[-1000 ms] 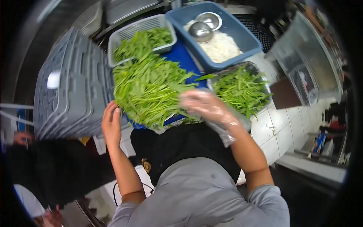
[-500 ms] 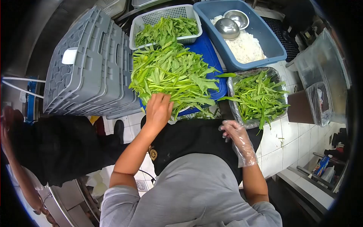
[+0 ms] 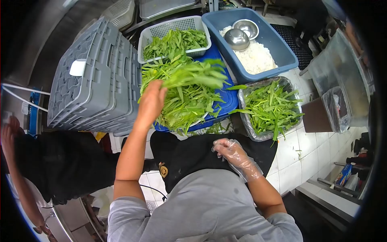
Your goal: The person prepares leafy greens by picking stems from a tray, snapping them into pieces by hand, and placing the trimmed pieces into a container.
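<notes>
My bare left hand is closed around the stem ends of a bunch of leafy greens, its leaves pointing right and blurred by motion. Beneath it lies a large heap of the same greens, resting over a blue lid. My right hand, in a clear plastic glove, hovers above my dark-clothed lap with its fingers curled in. Whether anything is inside those fingers is hidden. To the right of the heap, a plastic-lined bin holds cut greens.
A perforated basket of greens stands behind the heap. A blue-grey tub holds white rice-like food and two metal bowls. Stacked grey racks rise on the left. Another person's hand shows at far left.
My left hand has lifted a bunch of greens off the heap and moved up and left. My right hand has shifted left and down over my lap, its fingers more curled.
</notes>
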The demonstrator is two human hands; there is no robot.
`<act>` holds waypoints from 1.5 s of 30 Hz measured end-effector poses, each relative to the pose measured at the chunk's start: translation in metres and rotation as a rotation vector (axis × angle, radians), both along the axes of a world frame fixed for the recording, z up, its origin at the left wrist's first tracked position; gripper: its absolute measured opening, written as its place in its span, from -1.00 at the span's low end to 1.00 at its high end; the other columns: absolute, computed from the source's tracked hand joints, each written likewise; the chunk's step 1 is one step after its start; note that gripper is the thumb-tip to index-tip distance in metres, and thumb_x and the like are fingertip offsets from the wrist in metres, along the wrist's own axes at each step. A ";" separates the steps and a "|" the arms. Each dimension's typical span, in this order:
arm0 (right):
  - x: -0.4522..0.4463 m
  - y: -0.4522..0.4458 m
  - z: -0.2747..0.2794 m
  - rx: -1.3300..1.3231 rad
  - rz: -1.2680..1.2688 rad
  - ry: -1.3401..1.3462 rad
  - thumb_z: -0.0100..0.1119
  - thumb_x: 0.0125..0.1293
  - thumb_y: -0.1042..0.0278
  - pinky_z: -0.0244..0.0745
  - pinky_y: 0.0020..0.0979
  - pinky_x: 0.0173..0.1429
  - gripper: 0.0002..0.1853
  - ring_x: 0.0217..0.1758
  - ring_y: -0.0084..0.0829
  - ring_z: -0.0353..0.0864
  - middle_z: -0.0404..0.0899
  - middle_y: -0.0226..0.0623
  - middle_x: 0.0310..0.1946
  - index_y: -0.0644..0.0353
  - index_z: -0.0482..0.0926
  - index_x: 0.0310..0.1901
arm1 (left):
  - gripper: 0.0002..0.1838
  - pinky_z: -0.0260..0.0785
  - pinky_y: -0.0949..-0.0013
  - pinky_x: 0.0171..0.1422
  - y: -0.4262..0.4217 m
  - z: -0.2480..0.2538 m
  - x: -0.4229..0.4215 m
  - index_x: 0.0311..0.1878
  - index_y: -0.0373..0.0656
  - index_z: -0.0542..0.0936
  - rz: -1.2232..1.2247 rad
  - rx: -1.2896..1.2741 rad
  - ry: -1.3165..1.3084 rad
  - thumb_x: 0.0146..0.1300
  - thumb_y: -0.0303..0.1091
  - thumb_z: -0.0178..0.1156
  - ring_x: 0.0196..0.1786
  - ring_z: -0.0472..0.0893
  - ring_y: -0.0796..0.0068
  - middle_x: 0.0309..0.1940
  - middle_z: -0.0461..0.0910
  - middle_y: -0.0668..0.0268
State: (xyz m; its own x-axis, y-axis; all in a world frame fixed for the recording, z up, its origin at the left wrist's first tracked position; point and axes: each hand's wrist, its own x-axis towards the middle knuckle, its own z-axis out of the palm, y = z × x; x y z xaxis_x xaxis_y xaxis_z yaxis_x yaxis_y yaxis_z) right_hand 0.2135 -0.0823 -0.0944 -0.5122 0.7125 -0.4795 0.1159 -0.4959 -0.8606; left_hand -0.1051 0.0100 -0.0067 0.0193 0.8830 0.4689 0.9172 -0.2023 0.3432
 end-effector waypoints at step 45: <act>-0.130 0.171 0.126 1.880 0.368 -0.396 0.19 -0.01 0.28 0.44 -0.12 0.10 -0.87 -0.11 -0.17 0.57 0.60 -0.22 -0.40 0.14 0.62 -0.47 | -0.75 0.42 0.18 -0.08 -0.035 -0.009 0.040 -0.08 -0.29 0.55 0.069 0.013 -0.309 0.18 -0.48 0.28 -0.15 0.57 -0.01 -0.22 0.55 0.07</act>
